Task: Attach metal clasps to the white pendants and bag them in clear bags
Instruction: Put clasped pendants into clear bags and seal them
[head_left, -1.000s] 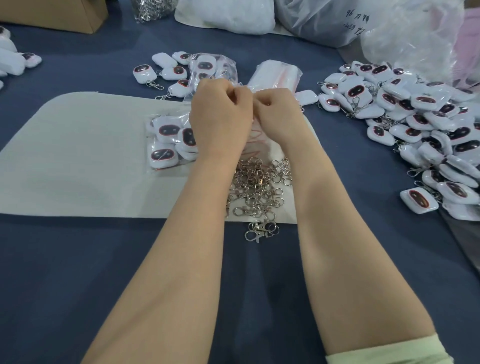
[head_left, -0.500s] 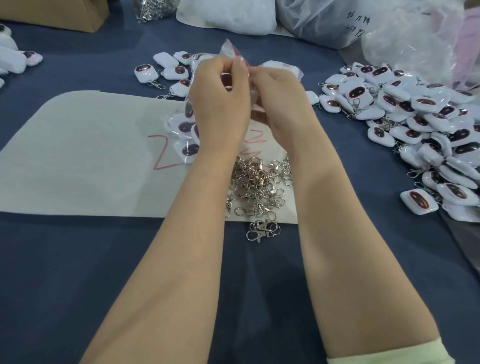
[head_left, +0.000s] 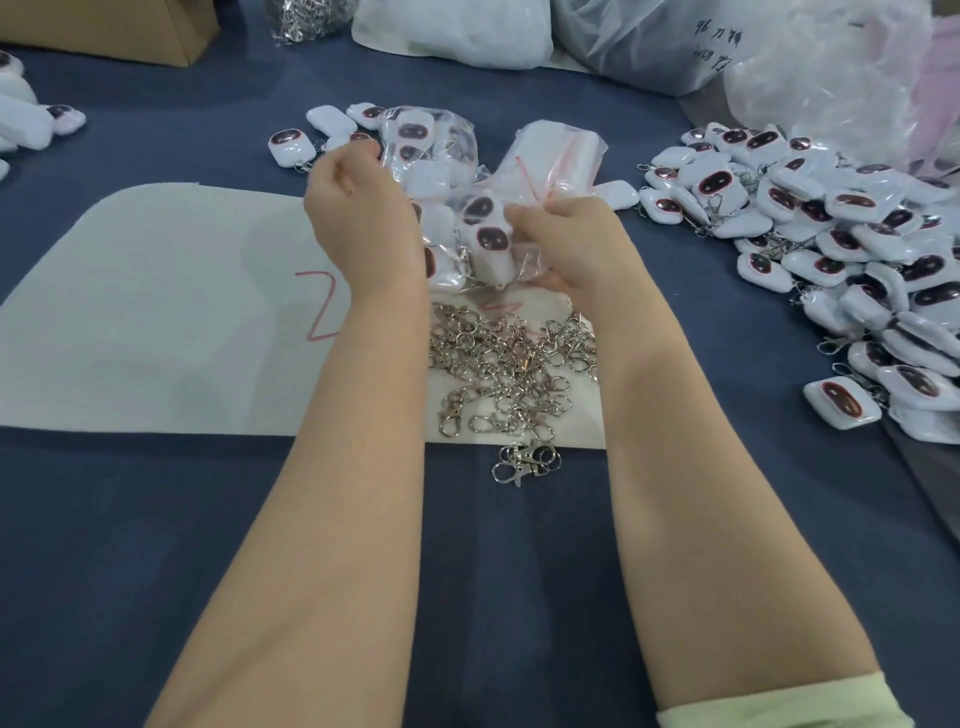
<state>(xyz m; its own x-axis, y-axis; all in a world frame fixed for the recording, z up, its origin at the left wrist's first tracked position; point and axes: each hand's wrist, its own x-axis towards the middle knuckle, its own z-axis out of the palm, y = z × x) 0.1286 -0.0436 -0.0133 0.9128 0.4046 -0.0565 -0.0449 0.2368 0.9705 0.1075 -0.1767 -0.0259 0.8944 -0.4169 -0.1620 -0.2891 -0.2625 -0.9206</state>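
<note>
A clear bag (head_left: 480, 241) with several white pendants inside hangs just above the white mat (head_left: 156, 312). My right hand (head_left: 571, 249) grips it at its right side, near its red zip line. My left hand (head_left: 363, 223) is raised to the left of the bag with its fingers curled, and I see nothing between them. A heap of metal clasps (head_left: 509, 358) lies on the mat below both hands. A big pile of white pendants with dark faces (head_left: 831, 234) covers the table at the right. A stack of empty clear bags (head_left: 563, 150) lies behind my right hand.
Another filled bag (head_left: 426, 135) and a few loose pendants (head_left: 291, 145) lie at the back. A cardboard box (head_left: 104, 26), a bunch of clasps (head_left: 306, 18) and large plastic sacks (head_left: 779, 57) line the far edge. More pendants (head_left: 31, 119) lie far left.
The bag was lifted off the mat with both hands at its top. Now it has swung right and down in my right hand, and my left hand has moved away to the left.
</note>
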